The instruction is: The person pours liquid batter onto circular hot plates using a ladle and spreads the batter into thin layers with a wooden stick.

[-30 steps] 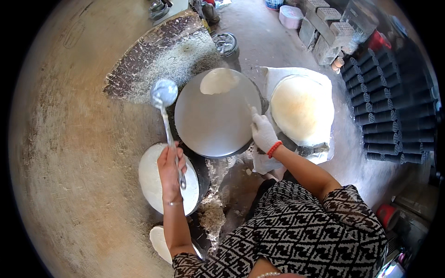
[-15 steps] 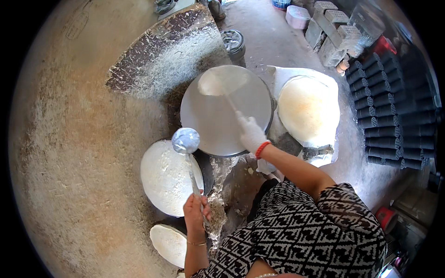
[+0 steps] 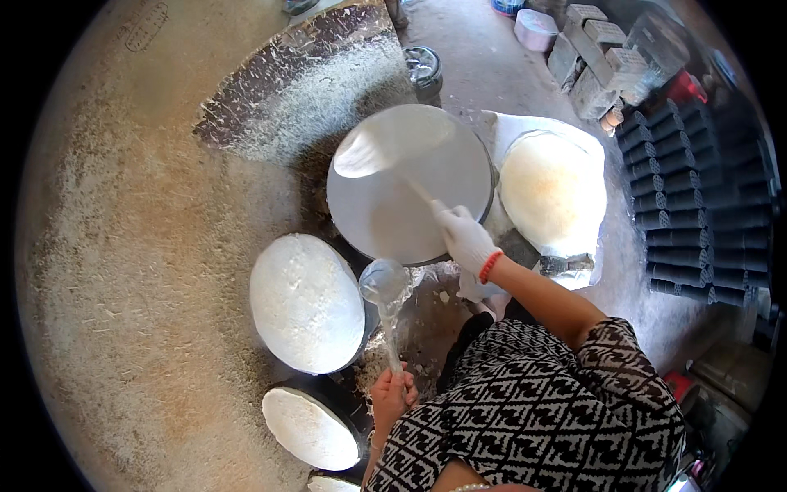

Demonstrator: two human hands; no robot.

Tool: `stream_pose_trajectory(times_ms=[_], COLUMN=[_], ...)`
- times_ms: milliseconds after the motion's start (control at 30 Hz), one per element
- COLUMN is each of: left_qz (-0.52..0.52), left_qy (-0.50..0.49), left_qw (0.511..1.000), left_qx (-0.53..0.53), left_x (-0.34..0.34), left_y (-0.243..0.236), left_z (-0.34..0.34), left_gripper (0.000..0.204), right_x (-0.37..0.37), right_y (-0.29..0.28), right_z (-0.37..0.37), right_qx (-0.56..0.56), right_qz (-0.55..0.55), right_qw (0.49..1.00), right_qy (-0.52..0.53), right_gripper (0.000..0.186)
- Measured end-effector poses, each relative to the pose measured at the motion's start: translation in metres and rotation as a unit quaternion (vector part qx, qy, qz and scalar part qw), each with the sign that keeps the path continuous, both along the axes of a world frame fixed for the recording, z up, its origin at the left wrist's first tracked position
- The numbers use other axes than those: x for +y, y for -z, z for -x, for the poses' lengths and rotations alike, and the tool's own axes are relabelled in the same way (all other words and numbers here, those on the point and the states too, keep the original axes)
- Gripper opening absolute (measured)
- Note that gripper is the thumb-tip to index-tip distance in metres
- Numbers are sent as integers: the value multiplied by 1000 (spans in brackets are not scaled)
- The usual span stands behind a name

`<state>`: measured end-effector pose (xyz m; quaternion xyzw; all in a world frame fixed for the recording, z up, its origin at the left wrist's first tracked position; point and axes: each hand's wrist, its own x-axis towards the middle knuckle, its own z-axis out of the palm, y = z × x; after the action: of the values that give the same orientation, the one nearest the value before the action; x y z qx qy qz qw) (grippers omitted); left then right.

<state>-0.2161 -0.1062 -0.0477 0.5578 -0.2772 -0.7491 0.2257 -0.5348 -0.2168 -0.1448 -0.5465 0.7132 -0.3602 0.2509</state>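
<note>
A round griddle [image 3: 393, 221] sits ahead of me, with a pale thin film over part of its top. My right hand [image 3: 467, 238], in a white glove, is closed on the thin handle [image 3: 422, 193] of a spreading tool held over the griddle. The tool's far end is blurred beside a bright white patch [image 3: 358, 156] at the griddle's left. My left hand [image 3: 392, 392], bare, grips a metal ladle [image 3: 384, 283], its bowl up near the griddle's front edge. Left of the ladle stands a wide basin of lumpy white dough or batter [image 3: 307, 303].
Round flatbreads [image 3: 549, 193] lie on white cloth right of the griddle. A second white-filled vessel [image 3: 311, 430] stands nearer me. A crumb-strewn dark board [image 3: 311, 90] lies at far left. Black rods [image 3: 697, 197] are stacked at right, below bricks [image 3: 602, 57]. A lidded can [image 3: 424, 70] stands behind.
My left hand has carried the ladle right and nearer me, away from over the basin. The spreading tool has swept left across the griddle. The whole view has shifted slightly.
</note>
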Motion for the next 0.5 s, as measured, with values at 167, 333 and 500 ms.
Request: stream_pose_trajectory(times_ms=[167,333,500], left_qz=[9,-42,-75], left_qy=[16,-33,-44], left_qw=[1000,998,988], left_qx=[4,-41,-127], left_x=[19,52,81], left_y=[18,24,18], left_z=[-17,-25,-11], left_gripper=[27,27,28], right_x=[-4,-16,-88], right_y=[4,-9,12], right_z=[-2,6,74], right_qx=[36,49,127], right_qz=[-80,-47,-19], right_qw=[991,996,989], right_qy=[97,50,-73], right_gripper=[44,45,45])
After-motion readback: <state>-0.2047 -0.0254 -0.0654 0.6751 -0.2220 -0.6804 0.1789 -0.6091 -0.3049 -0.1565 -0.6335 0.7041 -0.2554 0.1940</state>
